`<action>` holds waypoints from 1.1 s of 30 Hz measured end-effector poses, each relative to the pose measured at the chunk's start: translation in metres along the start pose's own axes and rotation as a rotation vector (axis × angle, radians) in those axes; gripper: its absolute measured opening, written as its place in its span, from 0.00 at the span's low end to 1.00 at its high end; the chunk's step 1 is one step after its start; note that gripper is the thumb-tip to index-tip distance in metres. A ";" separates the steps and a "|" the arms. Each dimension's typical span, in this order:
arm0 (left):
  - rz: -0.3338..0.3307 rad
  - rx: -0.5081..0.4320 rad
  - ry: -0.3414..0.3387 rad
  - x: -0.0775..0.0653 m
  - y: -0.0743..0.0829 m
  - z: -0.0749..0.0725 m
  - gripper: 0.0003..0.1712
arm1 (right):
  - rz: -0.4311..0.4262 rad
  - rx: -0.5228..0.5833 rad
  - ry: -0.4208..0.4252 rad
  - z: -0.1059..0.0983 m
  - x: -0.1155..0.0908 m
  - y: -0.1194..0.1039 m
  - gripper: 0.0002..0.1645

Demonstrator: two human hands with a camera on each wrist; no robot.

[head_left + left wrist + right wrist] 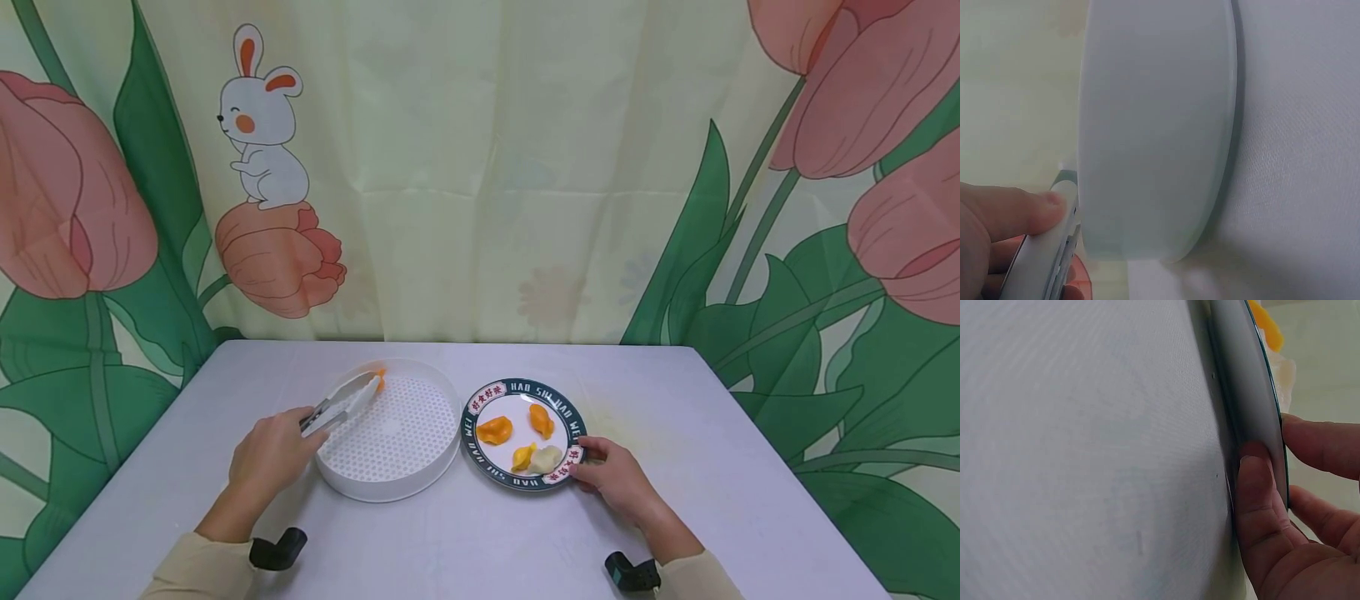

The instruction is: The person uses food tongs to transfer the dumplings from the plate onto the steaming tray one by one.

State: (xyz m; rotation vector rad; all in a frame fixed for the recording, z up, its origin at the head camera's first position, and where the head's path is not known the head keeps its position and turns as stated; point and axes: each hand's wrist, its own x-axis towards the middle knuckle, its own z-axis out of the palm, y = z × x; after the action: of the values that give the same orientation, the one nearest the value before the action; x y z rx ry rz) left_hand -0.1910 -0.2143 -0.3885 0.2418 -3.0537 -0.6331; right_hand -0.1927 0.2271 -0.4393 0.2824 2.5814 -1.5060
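My left hand [273, 450] grips a pair of tongs [337, 408], white and metal, slanting over the round white perforated tray [405, 437]. An orange dumpling [381, 379] shows at the tong tips, beside the tray's far rim. In the left wrist view the thumb presses on the tongs' handle [1038, 262]. To the right, my right hand [618, 475] pinches the edge of a plate [525, 387] with a dark patterned rim. On the plate lie two orange dumplings [495, 430] [541, 421], a yellow one [523, 457] and a pale one [546, 459].
Tray and plate stand side by side on a table with a white cloth [450, 550]. Behind it hangs a curtain [480, 167] printed with tulips and a rabbit. Black devices [279, 550] are worn at both wrists.
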 end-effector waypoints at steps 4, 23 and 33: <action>-0.005 0.001 -0.001 -0.001 0.001 0.000 0.33 | 0.002 0.002 -0.002 0.000 0.000 0.000 0.35; 0.078 -0.001 0.037 -0.018 0.031 -0.008 0.36 | 0.013 0.009 -0.004 0.000 -0.001 -0.002 0.35; 0.180 0.007 0.006 -0.025 0.055 0.001 0.33 | 0.003 0.012 -0.003 0.000 -0.002 -0.001 0.35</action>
State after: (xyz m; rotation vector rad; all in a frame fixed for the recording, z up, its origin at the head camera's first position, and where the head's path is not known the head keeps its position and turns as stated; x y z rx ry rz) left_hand -0.1745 -0.1605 -0.3677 -0.0316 -3.0255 -0.6090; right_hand -0.1913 0.2266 -0.4382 0.2852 2.5686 -1.5202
